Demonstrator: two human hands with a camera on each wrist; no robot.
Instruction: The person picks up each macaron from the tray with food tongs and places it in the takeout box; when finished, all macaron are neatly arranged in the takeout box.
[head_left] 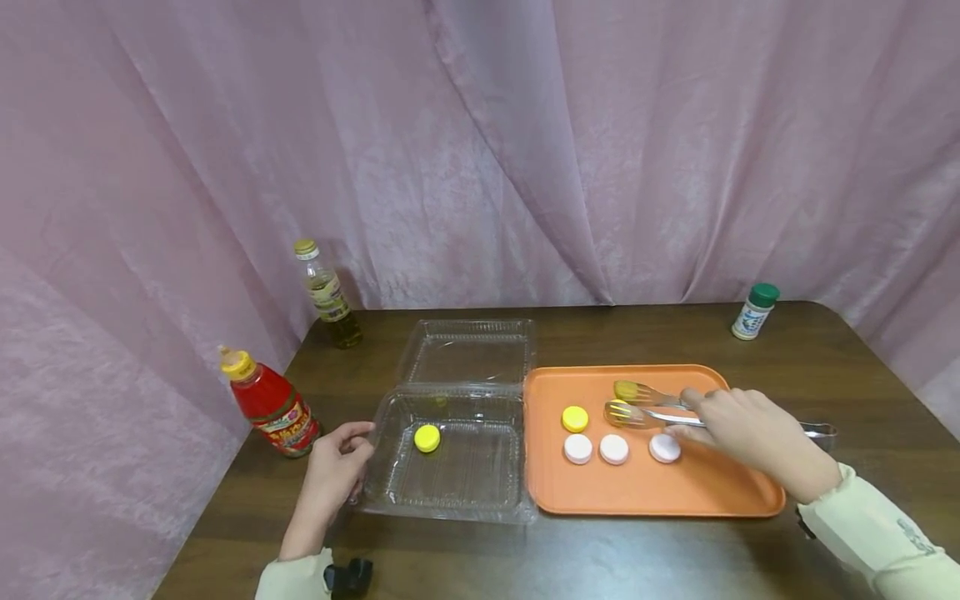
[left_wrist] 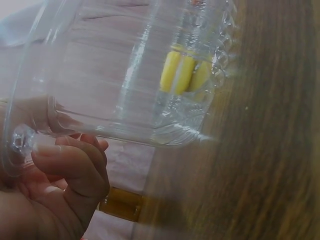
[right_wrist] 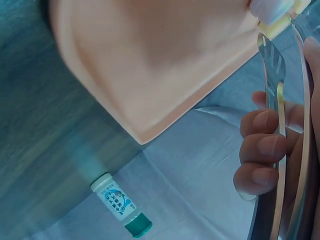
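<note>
My left hand (head_left: pixel 335 467) pinches the left rim of a clear plastic clamshell container (head_left: pixel 457 502), thumb against the corner in the left wrist view. The container's lid (head_left: pixel 472 354) lies open behind it. Inside sits one yellow disc (head_left: pixel 427 438). My right hand (head_left: pixel 757 429) grips metal tongs (head_left: pixel 663 416) over an orange tray (head_left: pixel 600 492), and their slotted heads are spread at a yellow disc (head_left: pixel 618 408). Another yellow disc (head_left: pixel 575 419) lies to the left. Three pale discs form a row in front: left (head_left: pixel 578 449), middle (head_left: pixel 613 449) and right (head_left: pixel 664 447).
A red sauce bottle (head_left: pixel 277 408) with a yellow cap stands left of my left hand. Farther back is an oil bottle (head_left: pixel 328 298). At the back right stands a green-capped shaker (head_left: pixel 754 312). Pink curtains (head_left: pixel 487 167) hang behind the wooden table (head_left: pixel 420 554).
</note>
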